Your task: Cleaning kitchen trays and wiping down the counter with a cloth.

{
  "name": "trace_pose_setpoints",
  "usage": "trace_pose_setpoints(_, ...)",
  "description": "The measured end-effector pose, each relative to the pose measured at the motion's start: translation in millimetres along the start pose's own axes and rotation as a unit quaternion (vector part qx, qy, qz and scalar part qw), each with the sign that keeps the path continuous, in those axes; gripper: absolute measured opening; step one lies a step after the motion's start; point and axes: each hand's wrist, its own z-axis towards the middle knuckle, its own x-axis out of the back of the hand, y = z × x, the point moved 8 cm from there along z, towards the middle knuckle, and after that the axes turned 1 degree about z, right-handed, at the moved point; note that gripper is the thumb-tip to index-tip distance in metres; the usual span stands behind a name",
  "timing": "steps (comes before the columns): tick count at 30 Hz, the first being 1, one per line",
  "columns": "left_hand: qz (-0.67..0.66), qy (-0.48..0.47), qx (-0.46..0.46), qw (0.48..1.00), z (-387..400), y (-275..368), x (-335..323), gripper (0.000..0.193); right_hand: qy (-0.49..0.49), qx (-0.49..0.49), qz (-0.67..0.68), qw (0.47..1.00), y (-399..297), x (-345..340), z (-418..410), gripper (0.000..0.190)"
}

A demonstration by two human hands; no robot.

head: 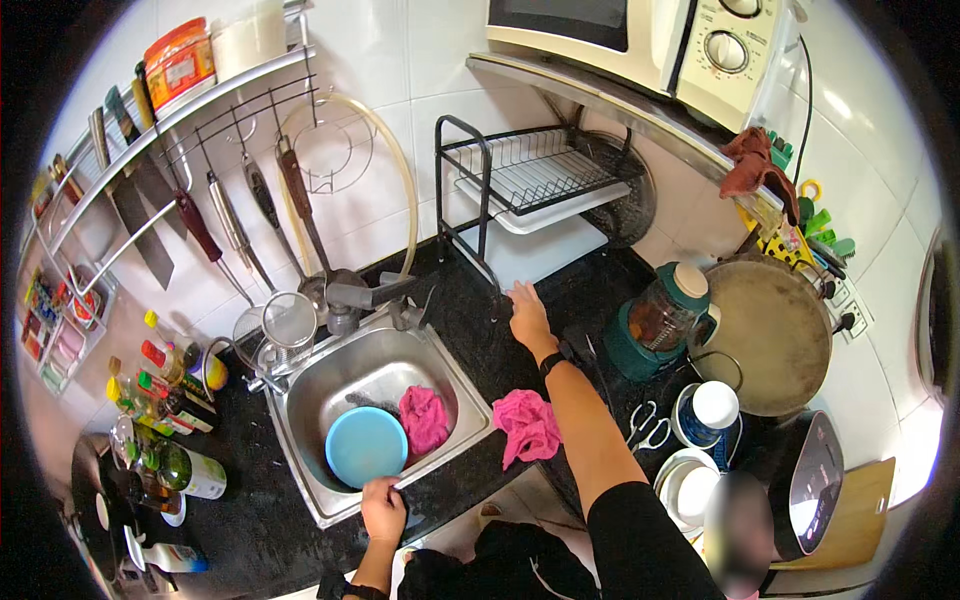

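My left hand (384,508) rests with curled fingers at the front rim of the stainless-steel sink (360,375); nothing shows in it. Just beyond it, inside the sink, lie a light-blue plastic basin (366,448) and a crumpled pink cloth (424,420). My right hand (529,319) reaches forward across the black counter, its fingertips at the near corner of a white tray (532,251). Whether they grip the tray or only touch it is unclear. Above that tray stands a black wire dish rack (536,169). Another pink cloth (527,427) lies on the counter beneath my right forearm.
A green blender (656,322), white-handled scissors (647,431) and stacked bowls (686,487) stand on the right. Bottles (180,465) crowd the left counter. Knives (135,217) and strainers (289,319) hang along the wall. A microwave (637,45) sits on a shelf above.
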Motion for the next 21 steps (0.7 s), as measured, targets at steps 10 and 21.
trace_pose_setpoints(10,-0.024,0.004,0.007,1.000,-1.8,-8.3,4.8,0.018,-0.059,-0.001,-0.056,0.997,-30.9,7.5,-20.7,0.058)
trace_pose_setpoints(21,-0.089,0.005,0.011,0.996,4.1,-9.5,11.2,0.021,-0.058,-0.096,-0.147,0.983,-41.5,-6.0,-17.7,0.064)
